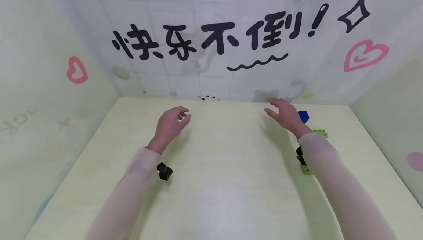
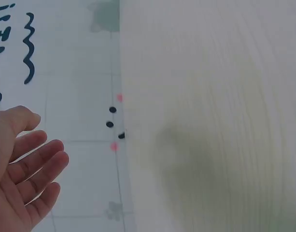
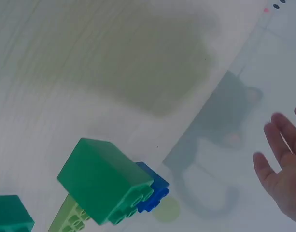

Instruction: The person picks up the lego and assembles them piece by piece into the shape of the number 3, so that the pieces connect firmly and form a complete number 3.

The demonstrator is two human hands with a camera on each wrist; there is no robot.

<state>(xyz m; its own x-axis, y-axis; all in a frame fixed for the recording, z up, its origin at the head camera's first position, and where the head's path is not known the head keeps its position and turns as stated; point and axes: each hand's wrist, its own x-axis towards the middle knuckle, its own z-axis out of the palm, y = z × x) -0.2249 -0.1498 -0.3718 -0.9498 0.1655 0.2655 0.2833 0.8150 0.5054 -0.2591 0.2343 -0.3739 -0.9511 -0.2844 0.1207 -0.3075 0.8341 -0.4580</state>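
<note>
My left hand [image 1: 169, 126] is held above the left part of the table, its fingers loosely bent and nothing in them. The left wrist view shows the same hand [image 2: 29, 169] with fingers apart and an empty palm. My right hand [image 1: 285, 115] hovers toward the back right, fingers loose and holding nothing. Closest to it is a blue toy brick [image 1: 303, 117], partly behind the wrist. In the right wrist view, a large green toy brick [image 3: 104, 181] overlaps the blue brick [image 3: 153, 186] and a lime-green studded brick [image 3: 70, 215]. The right hand [image 3: 285, 169] is apart from them.
Beside the right sleeve are a lime brick [image 1: 320, 133] and another lime piece [image 1: 306, 170], partly covered. Another green brick [image 3: 12, 212] is cut off by the view's edge. A printed cloth wall [image 1: 211, 78] bounds the pale table [image 1: 224, 181] at the back.
</note>
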